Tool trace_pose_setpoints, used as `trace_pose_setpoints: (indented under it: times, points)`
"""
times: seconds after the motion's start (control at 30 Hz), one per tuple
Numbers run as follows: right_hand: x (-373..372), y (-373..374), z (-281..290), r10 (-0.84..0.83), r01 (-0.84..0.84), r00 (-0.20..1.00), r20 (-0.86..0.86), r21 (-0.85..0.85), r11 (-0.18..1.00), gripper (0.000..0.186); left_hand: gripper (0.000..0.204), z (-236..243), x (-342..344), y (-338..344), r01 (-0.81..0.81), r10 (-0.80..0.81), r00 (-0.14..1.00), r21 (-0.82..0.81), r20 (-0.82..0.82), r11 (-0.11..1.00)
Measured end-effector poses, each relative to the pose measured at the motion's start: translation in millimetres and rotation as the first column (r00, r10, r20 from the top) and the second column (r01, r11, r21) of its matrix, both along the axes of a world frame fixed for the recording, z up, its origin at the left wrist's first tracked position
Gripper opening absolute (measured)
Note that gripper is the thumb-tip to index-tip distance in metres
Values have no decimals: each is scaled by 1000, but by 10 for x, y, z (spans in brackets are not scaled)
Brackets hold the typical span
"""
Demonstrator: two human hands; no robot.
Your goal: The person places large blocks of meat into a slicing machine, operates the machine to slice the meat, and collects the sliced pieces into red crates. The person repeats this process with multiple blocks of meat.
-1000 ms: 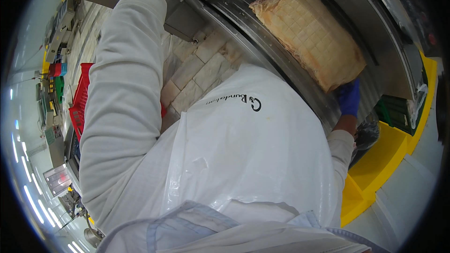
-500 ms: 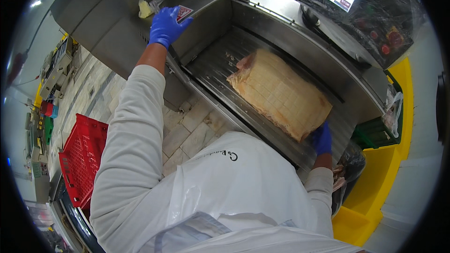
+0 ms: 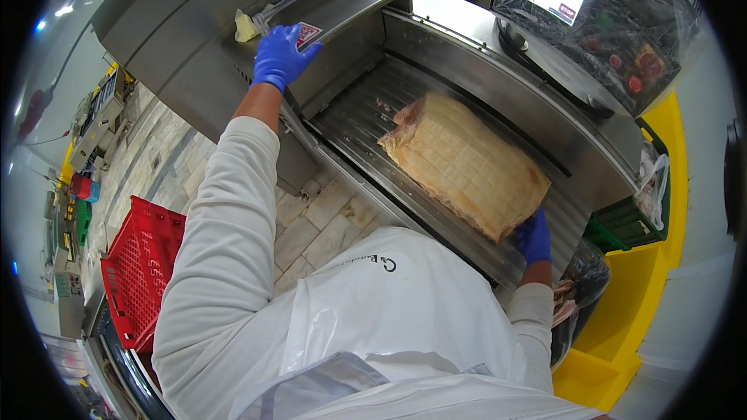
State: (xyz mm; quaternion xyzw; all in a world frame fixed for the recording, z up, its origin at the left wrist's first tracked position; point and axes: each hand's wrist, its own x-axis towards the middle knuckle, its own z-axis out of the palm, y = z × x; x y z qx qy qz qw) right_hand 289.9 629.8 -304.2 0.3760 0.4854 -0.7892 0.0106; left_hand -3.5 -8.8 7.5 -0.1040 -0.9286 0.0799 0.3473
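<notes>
Pale meat (image 3: pixel 471 167), right hand (image 3: pixel 534 238) apparently against its end, left hand (image 3: pixel 282 57) apart

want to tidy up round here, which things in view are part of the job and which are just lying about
Seemingly in use:
pale piece of meat, right hand at its end
ribbed metal bed under it
metal cover, left hand at it

Seemingly just lying about:
red crate
green crate
yellow bin
</notes>
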Motion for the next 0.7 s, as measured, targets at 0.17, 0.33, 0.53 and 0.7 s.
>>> trace_pose_setpoints:
  times: [0.17, 0.33, 0.53, 0.7]
  points:
    - [1, -2, -29, -21, 21, 1000, 12, -7, 1000, 58, 74, 17, -20, 11, -4, 0, 997, 46, 83, 999]
    - [-12, -28, 9, -32, 32, 999, -9, 2, 999, 58, 74, 5, -28, 9, -11, 8, 996, 32, 84, 999]
    - [7, 8, -17, 0, 1, 1000, -23, 15, 1000, 54, 74, -43, -86, -27, -6, 5, 999, 11, 46, 1000]
    - [3, 5, -20, -11, 11, 1000, -7, 27, 1000, 51, 74, -33, -81, -16, -25, 24, 998, 12, 65, 1000]
